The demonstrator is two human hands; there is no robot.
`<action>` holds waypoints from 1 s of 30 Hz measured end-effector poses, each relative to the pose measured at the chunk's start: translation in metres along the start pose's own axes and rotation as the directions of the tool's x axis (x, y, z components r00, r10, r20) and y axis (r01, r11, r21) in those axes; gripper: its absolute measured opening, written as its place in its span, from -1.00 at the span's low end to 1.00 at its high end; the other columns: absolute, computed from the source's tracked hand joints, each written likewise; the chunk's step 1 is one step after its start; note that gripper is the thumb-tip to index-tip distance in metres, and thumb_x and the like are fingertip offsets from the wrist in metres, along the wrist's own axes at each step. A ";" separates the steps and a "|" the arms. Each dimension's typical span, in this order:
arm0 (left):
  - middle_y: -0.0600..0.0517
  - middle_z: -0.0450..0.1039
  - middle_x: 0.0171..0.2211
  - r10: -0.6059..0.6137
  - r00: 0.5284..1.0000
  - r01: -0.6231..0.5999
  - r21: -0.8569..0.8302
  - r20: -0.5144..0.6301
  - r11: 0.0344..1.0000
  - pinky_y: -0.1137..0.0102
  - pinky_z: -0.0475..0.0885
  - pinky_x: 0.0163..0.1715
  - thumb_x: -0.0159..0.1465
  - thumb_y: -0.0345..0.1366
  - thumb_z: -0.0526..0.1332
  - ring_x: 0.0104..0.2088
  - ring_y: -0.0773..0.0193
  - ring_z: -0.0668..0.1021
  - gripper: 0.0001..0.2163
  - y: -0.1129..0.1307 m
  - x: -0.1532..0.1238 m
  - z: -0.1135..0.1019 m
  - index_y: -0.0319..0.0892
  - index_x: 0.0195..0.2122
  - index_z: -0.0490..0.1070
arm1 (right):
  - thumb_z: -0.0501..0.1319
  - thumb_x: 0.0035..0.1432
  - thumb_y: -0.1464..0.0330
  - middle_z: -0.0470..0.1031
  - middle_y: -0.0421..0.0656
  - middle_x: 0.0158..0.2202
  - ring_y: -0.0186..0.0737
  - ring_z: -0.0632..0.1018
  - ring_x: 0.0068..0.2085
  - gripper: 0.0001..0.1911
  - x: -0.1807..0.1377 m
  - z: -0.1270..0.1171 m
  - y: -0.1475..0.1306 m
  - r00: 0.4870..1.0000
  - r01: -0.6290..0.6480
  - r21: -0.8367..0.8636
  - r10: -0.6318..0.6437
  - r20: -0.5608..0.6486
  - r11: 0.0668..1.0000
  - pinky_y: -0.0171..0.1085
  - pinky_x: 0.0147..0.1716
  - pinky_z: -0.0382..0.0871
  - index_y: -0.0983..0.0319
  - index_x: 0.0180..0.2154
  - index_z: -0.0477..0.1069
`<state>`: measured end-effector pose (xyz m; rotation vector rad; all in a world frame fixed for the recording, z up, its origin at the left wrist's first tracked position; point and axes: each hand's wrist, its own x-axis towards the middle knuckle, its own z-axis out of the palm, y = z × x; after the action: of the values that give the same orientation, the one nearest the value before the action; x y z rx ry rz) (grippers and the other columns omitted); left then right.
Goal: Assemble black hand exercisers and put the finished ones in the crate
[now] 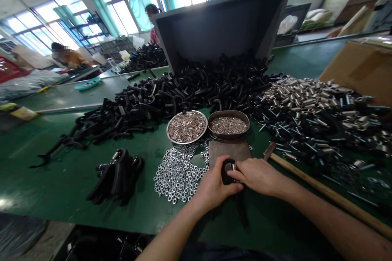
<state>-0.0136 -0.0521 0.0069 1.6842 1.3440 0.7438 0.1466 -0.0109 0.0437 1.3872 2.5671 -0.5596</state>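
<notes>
My left hand (212,183) is closed around the ring-shaped end of a black plastic handle (241,212), whose tail points down towards me. A small silver metal sleeve (234,166) shows inside the ring. My right hand (257,174) pinches at the sleeve and the ring's right side; its fingertips partly hide the contact. Both hands are over the near edge of a flat metal plate (229,149). Left of my left hand lies a pile of small silver nuts (177,175). A hammer (301,173) with a wooden handle rests beside my right forearm.
Beyond the plate stand a round dish (183,143) of small pins and an oval tin (229,136) of tiny metal parts. Black handles (147,102) spill from a tipped grey bin (220,28). Finished-looking handles (118,175) lie left; sleeves and bolts (318,98) lie right. Two people sit farther back.
</notes>
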 end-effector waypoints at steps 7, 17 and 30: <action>-0.11 0.41 -0.16 0.113 0.914 0.169 0.619 -0.390 0.767 0.25 0.33 -0.08 0.22 -0.31 0.19 -0.08 0.11 0.42 -0.81 -0.022 0.067 -0.083 -0.20 -0.16 0.44 | 0.05 0.22 0.33 0.56 -0.09 -0.21 -0.12 0.53 -0.15 -0.76 0.091 -0.045 -0.012 0.947 0.045 -0.117 -0.080 -0.312 0.992 -0.24 -0.25 0.32 0.16 -0.24 0.49; -0.07 0.46 -0.27 0.009 0.932 0.254 0.669 -0.362 0.698 0.36 0.34 -0.19 0.22 -0.34 0.13 -0.20 0.17 0.49 -0.86 -0.030 0.088 -0.106 -0.19 -0.37 0.48 | 0.08 0.16 0.38 0.49 -0.03 -0.10 -0.10 0.44 -0.03 -0.76 0.174 -0.044 -0.037 0.934 0.090 -0.110 -0.123 -0.336 0.990 -0.25 -0.19 0.36 0.20 -0.22 0.51; 0.05 0.48 -0.48 -0.223 0.865 0.165 -0.164 -0.449 0.973 0.45 0.43 -0.49 0.12 -0.23 0.18 -0.54 0.37 0.47 -0.85 -0.025 0.057 -0.108 -0.21 -0.41 0.34 | 0.02 0.20 0.41 0.46 -0.06 -0.06 -0.12 0.44 -0.06 -0.73 0.175 -0.041 -0.035 0.920 0.125 -0.013 -0.121 -0.373 0.992 -0.21 -0.19 0.31 0.20 -0.15 0.44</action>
<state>-0.1027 0.0309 0.0334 1.2912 1.7299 1.1335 0.0218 0.1222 0.0340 1.4646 2.9707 -0.3537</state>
